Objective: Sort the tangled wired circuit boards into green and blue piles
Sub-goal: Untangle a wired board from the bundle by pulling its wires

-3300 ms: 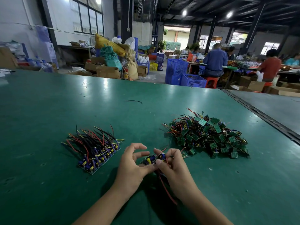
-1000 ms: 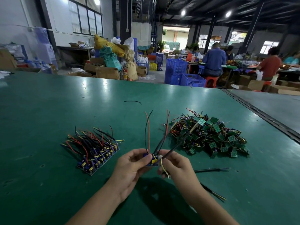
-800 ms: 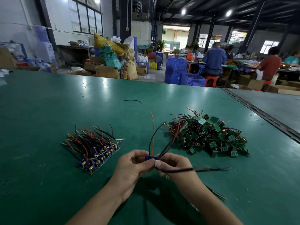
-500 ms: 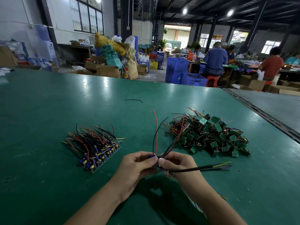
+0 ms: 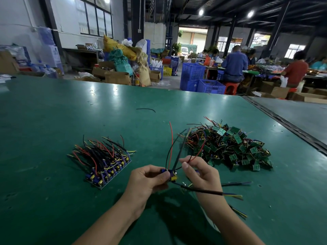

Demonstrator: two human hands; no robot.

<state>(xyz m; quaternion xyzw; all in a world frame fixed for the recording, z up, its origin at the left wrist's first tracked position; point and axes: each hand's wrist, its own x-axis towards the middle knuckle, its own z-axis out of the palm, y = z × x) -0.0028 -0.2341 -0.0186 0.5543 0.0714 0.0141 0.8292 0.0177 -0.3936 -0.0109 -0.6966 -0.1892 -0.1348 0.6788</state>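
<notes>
Left hand (image 5: 148,178) pinches a blue wired board (image 5: 171,174) above the green table (image 5: 53,112); right hand (image 5: 201,175) pinches its red wire (image 5: 197,154). Blue pile (image 5: 108,167) lies left, green pile (image 5: 230,147) right, and a stray black wire (image 5: 146,109) beyond.

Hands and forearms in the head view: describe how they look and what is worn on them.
The left hand and right hand are both bare, with no gloves and no rings visible. The left forearm and right forearm are bare too: no sleeve, watch or band shows down to the frame's lower edge.
</notes>
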